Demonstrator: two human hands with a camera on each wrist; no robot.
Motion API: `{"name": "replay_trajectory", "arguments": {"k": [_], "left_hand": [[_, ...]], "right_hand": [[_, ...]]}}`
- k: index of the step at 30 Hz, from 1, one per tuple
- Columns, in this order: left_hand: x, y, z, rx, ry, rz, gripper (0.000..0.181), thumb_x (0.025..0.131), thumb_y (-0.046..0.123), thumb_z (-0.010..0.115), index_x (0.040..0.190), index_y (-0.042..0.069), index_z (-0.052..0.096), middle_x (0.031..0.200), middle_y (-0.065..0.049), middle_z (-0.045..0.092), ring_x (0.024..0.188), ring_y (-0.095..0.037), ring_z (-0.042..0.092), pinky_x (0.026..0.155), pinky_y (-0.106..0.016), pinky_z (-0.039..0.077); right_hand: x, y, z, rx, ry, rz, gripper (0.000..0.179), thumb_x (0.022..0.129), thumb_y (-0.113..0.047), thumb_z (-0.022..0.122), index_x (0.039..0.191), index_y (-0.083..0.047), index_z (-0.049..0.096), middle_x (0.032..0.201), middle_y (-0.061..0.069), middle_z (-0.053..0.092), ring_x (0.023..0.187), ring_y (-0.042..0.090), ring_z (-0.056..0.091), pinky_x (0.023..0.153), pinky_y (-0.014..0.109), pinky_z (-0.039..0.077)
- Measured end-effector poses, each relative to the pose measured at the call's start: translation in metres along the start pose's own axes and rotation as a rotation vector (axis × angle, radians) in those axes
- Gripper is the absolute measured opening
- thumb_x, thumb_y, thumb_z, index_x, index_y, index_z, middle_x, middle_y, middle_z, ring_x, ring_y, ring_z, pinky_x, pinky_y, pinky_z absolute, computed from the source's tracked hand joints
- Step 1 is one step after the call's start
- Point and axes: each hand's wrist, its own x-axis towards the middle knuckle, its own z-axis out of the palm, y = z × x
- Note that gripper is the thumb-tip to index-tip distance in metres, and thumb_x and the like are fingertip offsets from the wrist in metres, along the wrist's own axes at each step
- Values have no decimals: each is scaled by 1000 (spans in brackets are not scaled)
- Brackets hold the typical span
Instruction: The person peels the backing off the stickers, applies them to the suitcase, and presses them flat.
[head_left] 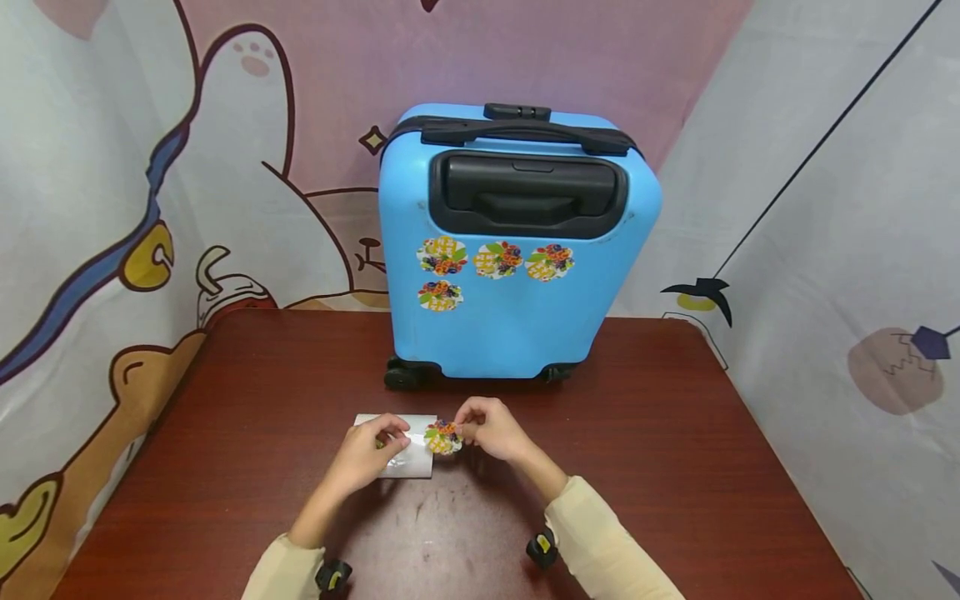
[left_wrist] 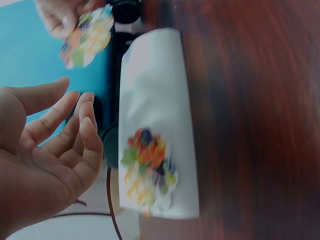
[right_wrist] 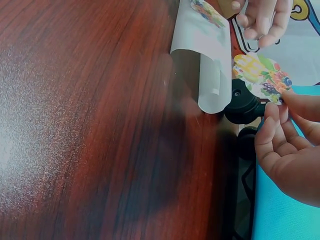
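Between thumb and fingertips my right hand [head_left: 489, 427] pinches a round fruit-patterned sticker [head_left: 443, 437] by its edge. In the right wrist view this sticker [right_wrist: 262, 77] is off the backing and held up in the air. A curled white backing sheet [head_left: 414, 467] lies on the table, with another fruit sticker [left_wrist: 150, 170] on it. My left hand [head_left: 370, 450] hovers over the sheet's left part, its fingers loosely bent around nothing; the left wrist view shows a gap between thumb and fingers. Behind both hands stands a light blue suitcase [head_left: 517, 325], upright, with several matching stickers [head_left: 498, 260] on its front.
The suitcase rests on black wheels [head_left: 402, 377] on the reddish-brown table [head_left: 675, 467]. A black handle recess [head_left: 528, 196] sits above the stickers. Behind the table hangs a cartoon-printed cloth [head_left: 315, 108]. A dark device [head_left: 542, 548] is strapped at each wrist.
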Motion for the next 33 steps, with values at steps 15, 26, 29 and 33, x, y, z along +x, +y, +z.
{"name": "replay_trajectory", "arguments": {"k": [15,26,29,33], "left_hand": [[11,9,24,-10,52,37,10,78,3,69,76,11,63,72,4,61,66,-12,58,61,-27,47],[33,24,18,-1,88,82,8,80,5,69,77,11,64,73,3,62,68,-13,59,60,-28,46],[40,31,15,5,105,87,7,80,7,68,77,11,64,72,4,62,69,-13,57,62,-29,45],[49,40,12,13,136,97,6,81,8,68,77,11,65,72,3,62,68,-14,57,62,-29,45]], "right_hand": [[2,1,-4,47,39,-21,4,80,8,62,79,5,59,71,14,58,64,42,55,52,37,48],[7,-14,-17,0,136,-12,5,80,5,64,78,1,61,70,8,60,60,28,58,53,33,49],[10,-19,-23,-4,167,-12,4,81,3,64,78,1,62,71,8,60,61,27,58,55,33,50],[14,-27,-30,-6,201,-19,4,82,2,64,78,0,63,72,8,60,64,34,58,60,44,50]]}}
